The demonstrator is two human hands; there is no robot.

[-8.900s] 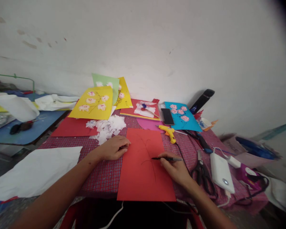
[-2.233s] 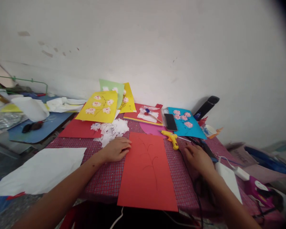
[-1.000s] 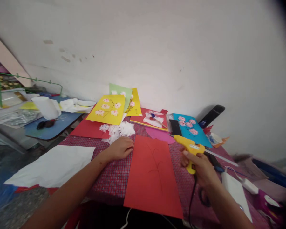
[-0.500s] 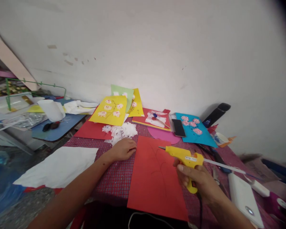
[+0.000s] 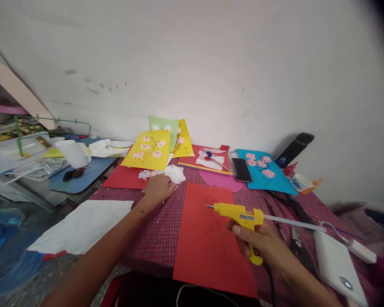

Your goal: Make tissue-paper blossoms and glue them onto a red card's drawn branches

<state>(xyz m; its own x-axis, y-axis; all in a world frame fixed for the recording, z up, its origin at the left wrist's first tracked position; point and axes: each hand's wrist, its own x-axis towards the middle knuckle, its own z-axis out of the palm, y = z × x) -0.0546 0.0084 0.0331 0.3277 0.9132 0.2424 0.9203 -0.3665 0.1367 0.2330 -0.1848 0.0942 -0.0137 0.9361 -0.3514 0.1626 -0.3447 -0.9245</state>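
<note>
Right grip [image 5: 264, 243]: closed around the yellow glue gun [image 5: 235, 212]. Red sheet [image 5: 205, 256] lies below and left of it. Left grip [image 5: 159, 188]: at the white paper scraps [image 5: 176, 172]; whether it holds any cannot be told.

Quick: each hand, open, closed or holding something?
Left hand: at the white paper scraps; open or closed cannot be told.
Right hand: closed, holding the yellow glue gun by its handle.

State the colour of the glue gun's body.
Yellow; the glue gun in the right hand shows in the head view, the only one.
</note>
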